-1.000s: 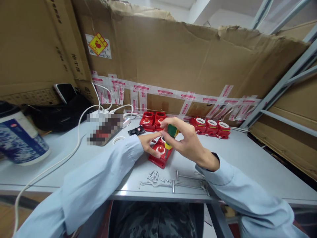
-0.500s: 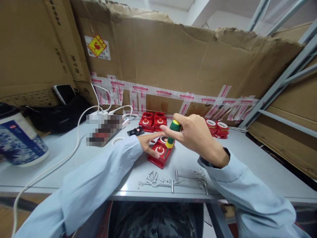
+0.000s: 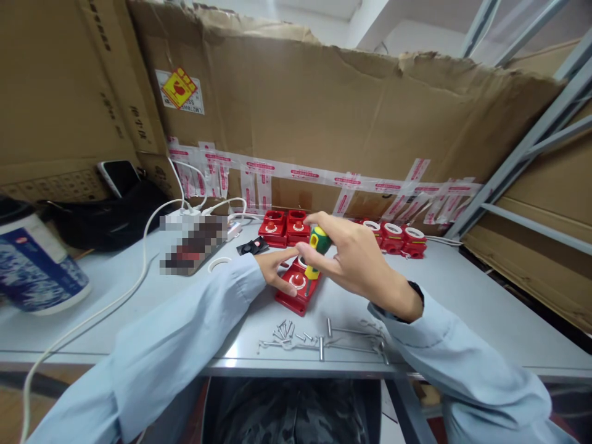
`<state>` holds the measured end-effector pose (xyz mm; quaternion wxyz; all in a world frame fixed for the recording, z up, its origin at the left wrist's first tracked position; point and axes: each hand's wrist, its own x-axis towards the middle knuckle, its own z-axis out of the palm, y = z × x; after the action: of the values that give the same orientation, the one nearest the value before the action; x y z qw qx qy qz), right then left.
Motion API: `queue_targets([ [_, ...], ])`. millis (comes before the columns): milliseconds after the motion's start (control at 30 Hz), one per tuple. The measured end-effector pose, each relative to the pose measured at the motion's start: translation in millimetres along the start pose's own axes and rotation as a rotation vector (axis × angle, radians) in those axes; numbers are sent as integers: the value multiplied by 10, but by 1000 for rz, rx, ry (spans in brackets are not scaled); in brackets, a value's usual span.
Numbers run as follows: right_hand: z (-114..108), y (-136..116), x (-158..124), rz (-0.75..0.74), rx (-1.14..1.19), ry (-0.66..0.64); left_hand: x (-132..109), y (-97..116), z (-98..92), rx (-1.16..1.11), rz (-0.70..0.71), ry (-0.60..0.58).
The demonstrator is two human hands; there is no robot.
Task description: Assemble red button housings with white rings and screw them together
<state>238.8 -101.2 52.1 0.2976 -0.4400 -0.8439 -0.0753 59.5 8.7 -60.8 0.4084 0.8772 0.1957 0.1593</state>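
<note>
A red device [image 3: 292, 301] with a red knob and a white ring lies on the table in front of me. My left hand [image 3: 277, 269] grips it from the left side, thumb near the knob. My right hand [image 3: 340, 250] is wrapped round a green and yellow screwdriver [image 3: 318, 248], held over the device with its tip down at the device's right side. The fingers partly hide the far end of the device. Nearer the table edge lie several loose screws [image 3: 283, 332] and metal bars with cords [image 3: 322, 348].
More red devices stand at the back, in the middle [image 3: 274, 228] and to the right [image 3: 413, 242]. A black part [image 3: 252, 245], a white ring [image 3: 219, 264], a pixelated object, white cables and a blue and white cup [image 3: 39, 262] are on the left. Cardboard [image 3: 300, 111] rises behind.
My right hand has shifted slightly to the left and turned, and the screwdriver's handle now sits a little lower. My left hand keeps its place on the red device.
</note>
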Motion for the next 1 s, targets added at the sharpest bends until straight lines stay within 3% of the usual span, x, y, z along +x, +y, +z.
queue_targets([
  [133,4,23,2,-91,186,-152,0,-21,9,-12,0,27],
  [267,61,45,12,15,41,-21,6,-44,8,9,-10,13],
  [333,36,48,11,-1,13,-4,8,-40,4,12,-5,-4],
  [533,-124,78,10,-98,281,-281,9,-17,0,-28,11,0],
  [700,-49,69,-9,29,115,-106,4,-8,-4,-24,-3,-9],
  [900,-84,64,-18,-67,306,-270,-2,11,-6,-24,9,-11],
  [1000,-54,71,-26,24,143,-153,5,8,-6,-32,14,-21],
])
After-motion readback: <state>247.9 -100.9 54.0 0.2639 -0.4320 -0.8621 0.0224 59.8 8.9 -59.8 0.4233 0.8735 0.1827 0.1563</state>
